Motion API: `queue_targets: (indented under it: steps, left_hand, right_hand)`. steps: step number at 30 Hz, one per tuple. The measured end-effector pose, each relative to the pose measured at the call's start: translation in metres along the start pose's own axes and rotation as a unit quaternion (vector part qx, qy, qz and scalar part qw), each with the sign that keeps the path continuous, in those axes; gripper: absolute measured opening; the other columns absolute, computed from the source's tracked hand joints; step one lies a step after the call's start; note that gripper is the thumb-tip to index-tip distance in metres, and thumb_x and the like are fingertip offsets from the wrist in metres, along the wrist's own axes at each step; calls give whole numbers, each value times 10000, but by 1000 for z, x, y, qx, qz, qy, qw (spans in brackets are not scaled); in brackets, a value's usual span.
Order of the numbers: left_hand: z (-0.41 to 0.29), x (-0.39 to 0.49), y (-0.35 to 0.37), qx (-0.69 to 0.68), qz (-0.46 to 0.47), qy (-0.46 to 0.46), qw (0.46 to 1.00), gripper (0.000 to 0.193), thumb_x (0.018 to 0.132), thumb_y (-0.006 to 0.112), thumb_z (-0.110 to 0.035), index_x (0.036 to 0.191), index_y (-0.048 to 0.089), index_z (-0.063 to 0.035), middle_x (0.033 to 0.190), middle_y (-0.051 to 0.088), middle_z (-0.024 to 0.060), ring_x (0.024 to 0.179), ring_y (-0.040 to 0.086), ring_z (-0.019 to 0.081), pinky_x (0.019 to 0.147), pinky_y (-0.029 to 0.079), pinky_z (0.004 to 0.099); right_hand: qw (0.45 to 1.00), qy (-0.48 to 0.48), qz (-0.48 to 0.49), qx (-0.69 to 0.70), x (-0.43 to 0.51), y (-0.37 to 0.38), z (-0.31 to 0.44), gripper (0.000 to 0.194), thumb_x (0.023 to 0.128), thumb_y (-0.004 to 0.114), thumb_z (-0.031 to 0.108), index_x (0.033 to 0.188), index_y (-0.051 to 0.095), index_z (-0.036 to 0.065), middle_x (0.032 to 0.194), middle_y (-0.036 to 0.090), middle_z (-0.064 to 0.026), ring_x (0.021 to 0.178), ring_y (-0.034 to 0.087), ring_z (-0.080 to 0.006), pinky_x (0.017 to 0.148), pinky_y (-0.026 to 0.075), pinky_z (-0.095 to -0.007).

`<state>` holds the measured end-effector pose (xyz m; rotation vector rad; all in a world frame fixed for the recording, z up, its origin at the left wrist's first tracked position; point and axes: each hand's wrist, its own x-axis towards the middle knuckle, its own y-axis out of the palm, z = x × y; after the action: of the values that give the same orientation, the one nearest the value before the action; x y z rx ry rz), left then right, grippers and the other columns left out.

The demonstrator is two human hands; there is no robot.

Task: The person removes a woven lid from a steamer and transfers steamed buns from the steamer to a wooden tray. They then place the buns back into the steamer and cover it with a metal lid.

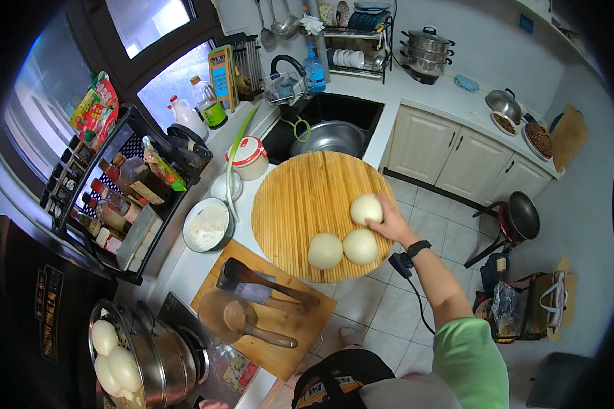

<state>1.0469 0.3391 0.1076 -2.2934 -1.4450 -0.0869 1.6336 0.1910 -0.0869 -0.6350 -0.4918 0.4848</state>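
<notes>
My right hand (387,220) has its thumb and fingers around a round white steamed bun (366,209) at the right side of a round slatted wooden board (291,204). Two more buns sit close together just below it, a left one (325,251) and a right one (360,246). Only a sliver of my left hand (213,404) shows at the bottom edge, near the stove; its fingers are mostly cut off. At lower left, several white buns (124,367) lie in the top tier of a metal steamer (169,363).
A rectangular cutting board (281,360) carries a brown ladle (227,318), a cleaver (250,289) and a dark spatula (266,278). Beside it are a bowl of white flour (208,227), a scallion (234,166) and a lidded jar (248,158). A metal basin (332,137) sits in the black sink (366,110).
</notes>
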Motion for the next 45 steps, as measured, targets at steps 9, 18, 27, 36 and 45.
queue_targets:
  steps: [9, 18, 27, 36, 45]
  left_hand:
    - [-24, -9, 31, -22, -42, -169, 984, 115, 914, 587, -15, 1012, 633, 27, 970, 657, 110, 939, 601, 201, 929, 450, 363]
    - [-15, -18, 29, -84, -56, -157, 982, 183, 903, 626, -95, 1042, 630, 24, 994, 638, 115, 947, 597, 207, 901, 451, 348]
    - [-19, -57, -35, 51, -182, -182, 965, 275, 989, 558, -70, 1235, 593, 50, 1041, 713, 107, 1012, 634, 150, 929, 480, 307]
    - [-99, 32, -218, 366, -201, 31, 908, 468, 933, 589, -161, 1372, 519, -16, 1307, 596, 158, 1225, 549, 253, 1062, 396, 373]
    - [-26, 179, -250, 439, 236, 92, 862, 491, 982, 532, -327, 1448, 493, -177, 1542, 376, 174, 1453, 272, 372, 1191, 231, 465]
  right_hand:
    - [996, 89, 4, 22, -2, 2, -37, 544, 882, 686, 301, 1296, 513, -8, 1263, 567, -271, 1221, 530, -375, 1037, 419, -467]
    - [913, 248, 46, 320, 81, 61, 10, 337, 879, 595, 203, 1128, 640, -20, 973, 676, -101, 892, 630, -208, 787, 507, -326]
    - [978, -35, 194, 72, 110, 14, 113, 303, 978, 582, 144, 1241, 611, -4, 1162, 674, -133, 1033, 645, -223, 930, 503, -348]
    - [816, -552, 174, 3, 30, -2, 486, 344, 800, 663, 23, 1140, 613, 21, 1174, 571, -154, 1131, 557, -339, 997, 437, -405]
    - [760, -578, 297, 19, -115, 150, 630, 813, 747, 787, 405, 1383, 434, 43, 1241, 510, -240, 1196, 478, -422, 1016, 428, -461]
